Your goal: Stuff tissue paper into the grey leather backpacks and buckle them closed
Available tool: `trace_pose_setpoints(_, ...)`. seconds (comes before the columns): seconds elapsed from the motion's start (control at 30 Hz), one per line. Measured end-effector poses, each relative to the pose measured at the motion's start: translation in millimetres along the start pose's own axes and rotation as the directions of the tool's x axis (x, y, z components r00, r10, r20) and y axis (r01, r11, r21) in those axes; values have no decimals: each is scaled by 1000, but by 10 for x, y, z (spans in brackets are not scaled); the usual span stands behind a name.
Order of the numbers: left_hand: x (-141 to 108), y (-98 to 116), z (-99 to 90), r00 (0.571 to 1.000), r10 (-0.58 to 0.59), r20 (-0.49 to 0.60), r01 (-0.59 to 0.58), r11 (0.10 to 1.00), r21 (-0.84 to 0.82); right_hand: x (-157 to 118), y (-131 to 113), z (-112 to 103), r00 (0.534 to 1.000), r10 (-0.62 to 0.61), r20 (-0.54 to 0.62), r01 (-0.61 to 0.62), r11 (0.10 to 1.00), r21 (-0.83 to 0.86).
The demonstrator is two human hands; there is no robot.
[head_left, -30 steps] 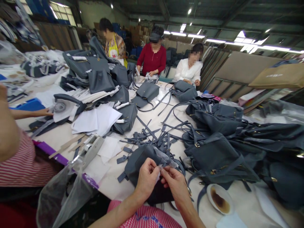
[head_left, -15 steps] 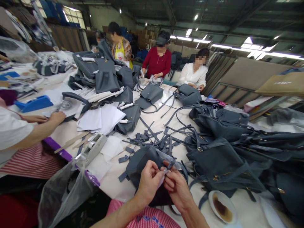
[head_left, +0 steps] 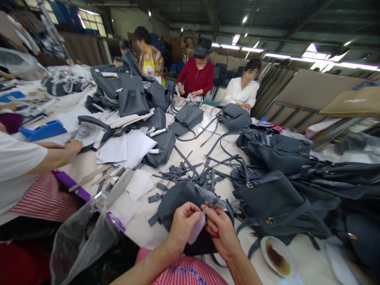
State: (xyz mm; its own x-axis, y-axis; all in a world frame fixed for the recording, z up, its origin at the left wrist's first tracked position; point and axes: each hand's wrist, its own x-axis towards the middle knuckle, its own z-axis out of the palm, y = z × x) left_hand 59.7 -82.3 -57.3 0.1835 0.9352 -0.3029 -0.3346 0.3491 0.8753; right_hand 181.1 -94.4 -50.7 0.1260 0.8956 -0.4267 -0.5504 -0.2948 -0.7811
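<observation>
Above a dark grey bag [head_left: 173, 200] at the near edge, my two hands almost meet. My left hand [head_left: 185, 221] is closed, thumb against fingers, on a thin translucent sheet [head_left: 197, 228] that hangs down between the hands. Pinched closed, my right hand [head_left: 219, 225] touches the sheet's upper end, beside a strap end with clear film [head_left: 212, 200]; exactly what its fingertips grip is too small to tell. Just beyond the bag lies a heap of dark straps [head_left: 204, 174].
Dark bags [head_left: 276, 198] are piled on the right, near a white dish with brown liquid [head_left: 277, 257]. White paper [head_left: 126, 148] and a tape dispenser [head_left: 118, 184] lie left. A co-worker's hand [head_left: 73, 147] works at far left; several people stand or sit across the table.
The translucent sheet now hangs lower and shows more between my hands. My left hand has shifted slightly down and left. The co-worker's arms at the left have moved a little.
</observation>
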Motion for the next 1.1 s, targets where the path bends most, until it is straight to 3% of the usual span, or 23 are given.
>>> trace_pose_setpoints(0.17,-9,20,-18,983,183,-23,-171,950,260,-16,-17,49,996,-71,-62,62,988,-144)
trace_pose_setpoints(0.3,-72,94,-31,889,451,79,-428,758,492,-17,-52,89,988,-113,-105,89,975,-205)
trace_pose_setpoints(0.4,-99,128,-52,846,507,164,-513,693,506,-8,-49,83,987,-120,-103,96,972,-214)
trace_pose_setpoints(0.53,-96,116,-76,880,464,104,-448,738,504,7,-26,59,991,-110,-78,91,972,-217)
trace_pose_setpoints(0.6,-76,99,-79,911,406,74,-394,804,445,10,-23,60,992,-107,-69,90,972,-216)
trace_pose_setpoints(0.7,-21,79,-82,981,193,-27,-184,962,201,3,-38,75,992,-105,-64,89,971,-221)
trace_pose_setpoints(0.8,33,81,-96,997,28,-66,-22,995,98,-16,-59,89,993,-98,-64,81,970,-229)
trace_pose_setpoints(0.97,36,112,-104,993,87,76,-110,917,385,-28,-57,78,992,-102,-70,84,971,-223)
trace_pose_setpoints(1.1,29,118,-56,961,272,46,-245,763,598,-19,-69,55,996,-92,-23,83,965,-249)
